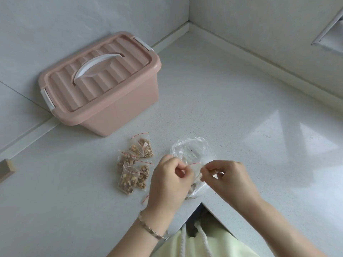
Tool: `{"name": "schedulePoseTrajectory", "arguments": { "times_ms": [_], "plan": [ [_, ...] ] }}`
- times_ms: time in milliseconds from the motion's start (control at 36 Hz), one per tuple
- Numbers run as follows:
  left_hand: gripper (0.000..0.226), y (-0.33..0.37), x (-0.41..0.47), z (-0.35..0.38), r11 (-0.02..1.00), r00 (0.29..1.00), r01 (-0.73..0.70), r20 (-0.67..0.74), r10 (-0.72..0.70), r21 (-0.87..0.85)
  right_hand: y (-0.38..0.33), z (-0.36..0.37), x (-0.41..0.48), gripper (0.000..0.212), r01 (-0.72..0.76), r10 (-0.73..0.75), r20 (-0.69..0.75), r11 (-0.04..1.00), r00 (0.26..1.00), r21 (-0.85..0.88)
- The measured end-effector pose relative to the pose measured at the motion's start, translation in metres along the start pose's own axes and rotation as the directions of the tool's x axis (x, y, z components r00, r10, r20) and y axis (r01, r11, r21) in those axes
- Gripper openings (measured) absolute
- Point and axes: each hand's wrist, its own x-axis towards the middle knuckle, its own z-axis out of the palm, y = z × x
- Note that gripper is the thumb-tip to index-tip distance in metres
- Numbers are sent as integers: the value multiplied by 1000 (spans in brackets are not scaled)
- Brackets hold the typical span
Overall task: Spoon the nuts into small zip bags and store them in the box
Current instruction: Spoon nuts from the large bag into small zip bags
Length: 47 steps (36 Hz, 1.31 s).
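nearest, a pale green garment (185, 245) with two white drawstrings fills the notch where the countertop (250, 130) edge cuts in toward the person. the left wrist wears one silver bracelet (155, 232).

just above the counter, the left hand (168, 179) and right hand (229, 177) each pinch an end of one small zip bag (194, 166) at its red strip, thumb against curled fingertips; whether it holds nuts cannot be told. under and behind the hands lies one large clear bag (192, 150), crumpled and open, with a few brown nut pieces showing low between the wrists. a red strip (145, 198) of another small bag peeks out beside the left hand.

just left of the hands sits a cluster of filled bags (133, 164), about five, overlapping so the count is not certain, each packed with chopped nuts and lined with red.

the counter is white, finely speckled and glossy, with bright window reflections on the right. at the far left edge lies one wooden block (6, 166).

farther back on the left stands one pink box (115, 108), lid on, with one white handle (98, 65) and two white latches, close to the wall. pale grey walls (250, 25) meet in a corner behind.
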Motion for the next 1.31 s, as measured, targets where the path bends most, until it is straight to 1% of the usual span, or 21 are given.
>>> {"name": "schedulePoseTrajectory", "arguments": {
  "times_ms": [28, 83, 139, 167, 194, 250, 306, 333, 361, 389, 472, 556, 694, 806, 889, 944, 1000, 1083, 1167, 1222, 1306],
  "plan": [
    [20, -2, -1, 1, 993, 995, -86, -36, 89, 85, 0, 0, 0, 15, -42, 42, -18, 999, 999, 0],
    [18, -3, 0, 2, 977, 987, -137, -56, 148, 164, 1, 0, 0, 15, -105, 105, -44, 994, 994, -4],
    [13, -2, 1, 2, 977, 989, -144, -22, 149, 159, 2, 1, 1, 15, -126, 124, -56, 991, 991, -41],
    [8, -1, 2, 1, 978, 987, -159, 23, 158, 134, 2, 1, 1, 15, -123, 119, -56, 991, 991, -62],
    [10, -2, 2, 0, 981, 981, -177, 91, 170, 84, 1, 0, 1, 15, -114, 110, -48, 991, 993, -75],
    [36, -2, 3, -4, 972, 930, -230, 281, 235, -50, -2, -2, 1, 15, -93, 92, -18, 993, 996, -69],
    [66, 2, 6, -10, 949, 836, -294, 449, 314, -116, -6, -8, 1, 14, -84, 85, 12, 996, 996, -33],
    [85, 5, 6, -12, 946, 803, -305, 505, 317, -110, -8, -11, 1, 14, -79, 79, 31, 997, 996, -12],
    [100, 7, 6, -12, 951, 789, -297, 539, 295, -86, -10, -13, 1, 13, -71, 70, 56, 997, 996, 9],
    [108, 7, 7, -12, 950, 789, -306, 542, 290, -63, -11, -14, 1, 13, -61, 58, 87, 998, 995, 28],
    [106, 0, 9, -2, 894, 811, -444, 397, 429, -59, -14, -14, 3, 12, -47, 35, 169, 997, 985, 64],
    [88, -6, 7, 9, 870, 822, -489, 304, 481, -54, -16, -9, 4, 10, -41, 24, 184, 995, 983, 87],
    [58, -4, 3, 17, 885, 866, -466, 202, 457, -4, -16, -4, 4, 20, -28, 25, 236, 1000, 971, 11],
    [52, -9, 1, 20, 870, 863, -488, 187, 469, 74, -18, -4, 5, 10, -47, 39, 270, 999, 962, 24],
    [44, -9, 0, 20, 872, 873, -481, 147, 466, 91, -19, -4, 6, 15, -76, 56, 252, 995, 966, 67],
    [41, -7, 0, 19, 869, 873, -486, 104, 476, 96, -18, -2, 7, 24, -103, 88, 198, 992, 976, 67],
    [40, -7, -1, 18, 860, 868, -496, 57, 493, 119, -16, -1, 7, 27, -126, 119, 122, 991, 985, 47],
    [33, -9, 0, 17, 860, 870, -490, 16, 493, 144, -15, -3, 7, 22, -126, 127, 47, 992, 991, -5],
    [32, -10, 2, 16, 863, 876, -478, 19, 481, 162, -15, -6, 7, 25, -113, 115, 38, 992, 993, -51],
    [36, -11, 2, 16, 861, 880, -473, 41, 474, 187, -15, -7, 6, 24, -100, 106, 43, 987, 993, -125],
    [45, -10, -1, 17, 869, 896, -443, 78, 437, 221, -14, -7, 5, 10, -80, 94, 46, 965, 995, -249]
  ]
}}
